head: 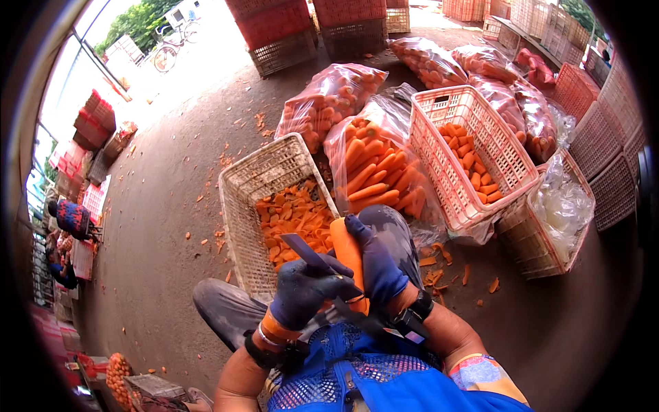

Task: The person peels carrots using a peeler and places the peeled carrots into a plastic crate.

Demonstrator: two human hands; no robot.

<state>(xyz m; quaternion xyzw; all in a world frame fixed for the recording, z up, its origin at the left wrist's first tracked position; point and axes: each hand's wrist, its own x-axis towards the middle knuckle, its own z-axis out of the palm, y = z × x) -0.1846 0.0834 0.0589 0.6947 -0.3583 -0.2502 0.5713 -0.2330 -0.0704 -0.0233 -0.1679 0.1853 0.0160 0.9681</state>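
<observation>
Dark blue gloves cover both hands, low in the middle of the head view. My left hand (314,288) grips a flat, dark-bladed tool (308,251), maybe a knife or peeler, whose blade slants up and left. Around a large peeled-looking carrot (347,252) my right hand (380,265) is closed, with the carrot standing nearly upright between the hands. Just beyond, a dirty white plastic crate (242,180) holds orange carrot peelings (296,221). Right of it an open clear plastic bag (337,154) is full of whole carrots (373,170).
A pink-white crate (427,118) with carrot pieces (471,165) is at the right, beside a crate lined with clear plastic (564,206). Filled carrot bags (329,98) lie behind. Stacked crates (280,31) stand further back. Peelings litter the floor. Other people (74,219) are far left.
</observation>
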